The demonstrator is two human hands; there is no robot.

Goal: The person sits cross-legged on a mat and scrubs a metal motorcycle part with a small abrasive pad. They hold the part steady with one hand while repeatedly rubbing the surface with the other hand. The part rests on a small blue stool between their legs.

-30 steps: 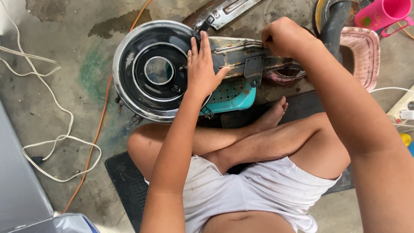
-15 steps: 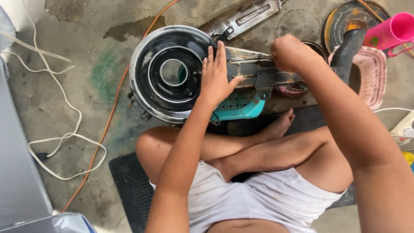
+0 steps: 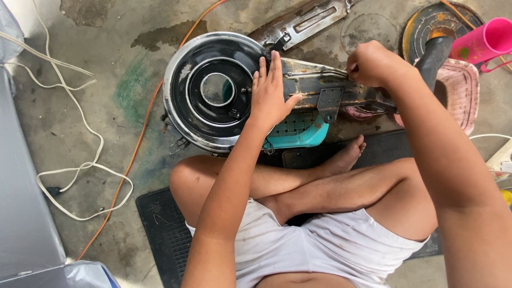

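- Rusty metal housing [image 3: 320,88] runs left-right across frame centre, round black cover [image 3: 213,90] on its left end.
- Left hand [image 3: 271,96] lies flat, fingers spread, where they meet.
- Right hand [image 3: 373,64] is fisted at the upper right; can't tell what it grips.

A crumpled bluish-clear plastic bag [image 3: 88,273] lies at the bottom left edge; no labels, signs or screens show.

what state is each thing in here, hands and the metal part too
left hand: open, flat on the metal arm beside the round housing
right hand: closed in a fist over the arm's far end
round metal housing: lying flat, centre hole open
metal arm: rusty, resting on a teal stool
pink cup: tipped on its side
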